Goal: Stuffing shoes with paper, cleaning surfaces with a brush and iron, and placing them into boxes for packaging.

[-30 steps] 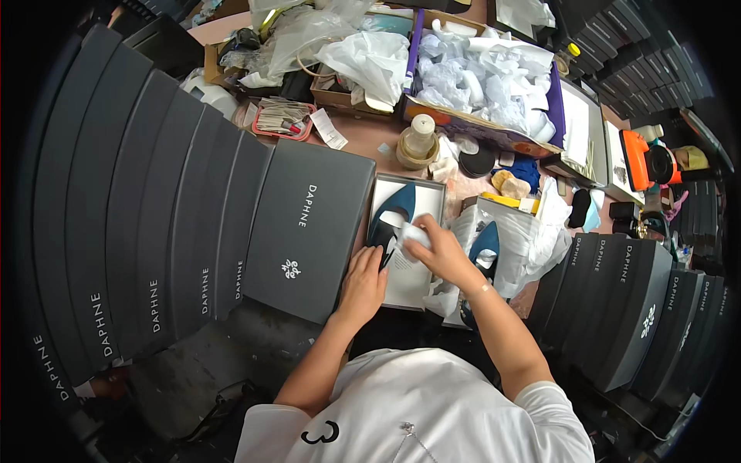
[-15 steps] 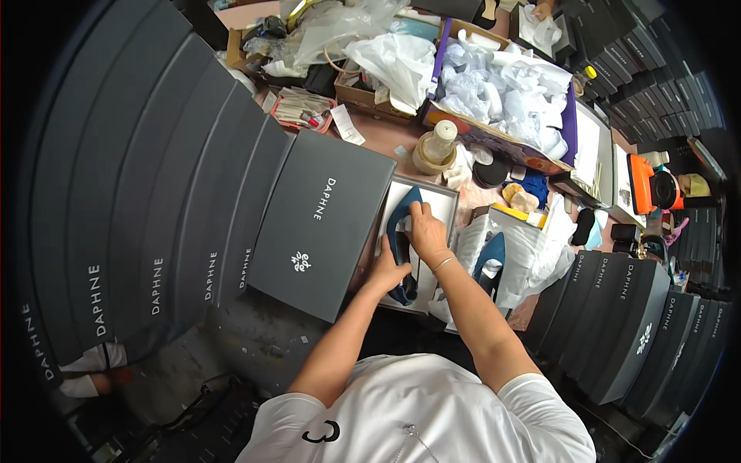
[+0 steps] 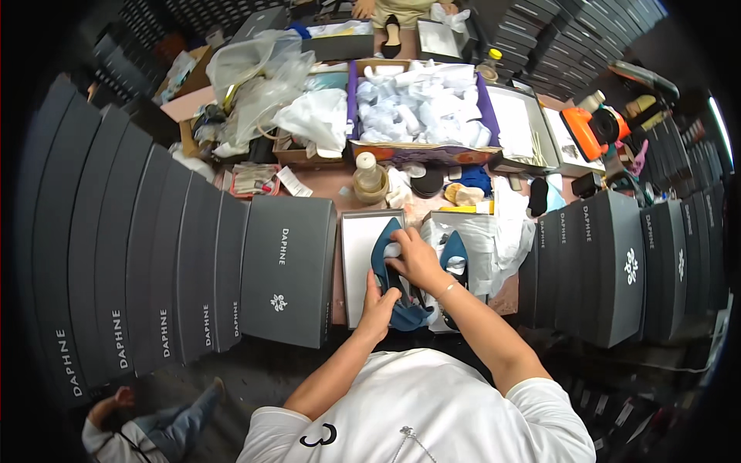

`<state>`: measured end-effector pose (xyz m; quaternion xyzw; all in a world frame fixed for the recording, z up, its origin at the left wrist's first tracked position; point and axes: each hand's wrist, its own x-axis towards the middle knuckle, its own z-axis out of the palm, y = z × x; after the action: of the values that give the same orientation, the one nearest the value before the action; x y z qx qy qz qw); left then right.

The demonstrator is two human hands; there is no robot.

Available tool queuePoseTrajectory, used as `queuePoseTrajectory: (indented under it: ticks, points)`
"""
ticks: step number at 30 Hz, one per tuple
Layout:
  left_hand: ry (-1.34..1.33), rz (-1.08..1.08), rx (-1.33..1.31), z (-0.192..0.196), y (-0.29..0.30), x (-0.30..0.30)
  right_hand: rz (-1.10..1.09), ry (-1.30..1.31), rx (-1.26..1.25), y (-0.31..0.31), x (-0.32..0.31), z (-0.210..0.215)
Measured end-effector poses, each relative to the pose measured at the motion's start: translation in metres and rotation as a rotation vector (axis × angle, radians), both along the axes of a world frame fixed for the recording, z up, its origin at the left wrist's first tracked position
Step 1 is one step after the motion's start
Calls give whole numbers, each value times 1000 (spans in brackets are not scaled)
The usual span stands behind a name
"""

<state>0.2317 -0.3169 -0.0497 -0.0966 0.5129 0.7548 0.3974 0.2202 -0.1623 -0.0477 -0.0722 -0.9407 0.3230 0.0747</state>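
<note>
Teal pointed-toe suede shoe [image 3: 390,266] lay in the open white shoebox [image 3: 356,262] on the bench, right of the black lids. Left hand [image 3: 378,305] pinched its heel; right hand [image 3: 413,258] closed over its middle. It looked light, soft-skinned, best gripped by the stiff heel.

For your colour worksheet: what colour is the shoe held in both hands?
Dark teal blue shoe, clearest in the head view.

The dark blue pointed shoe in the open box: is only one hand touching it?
No, both the left hand and right hand grip the dark blue pointed shoe.
</note>
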Motion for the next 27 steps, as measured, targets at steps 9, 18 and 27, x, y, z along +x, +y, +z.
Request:
queuePoseTrajectory:
  ticks: [9, 18, 27]
  points:
    - [198, -326, 135, 28, -21, -1, 18, -168, -585, 45, 26, 24]
    - [299, -347, 14, 25, -25, 13, -59, -192, -571, 34, 23, 46]
    - [-69, -216, -90, 14, -15, 5, -188, -140, -407, 14, 21, -4]
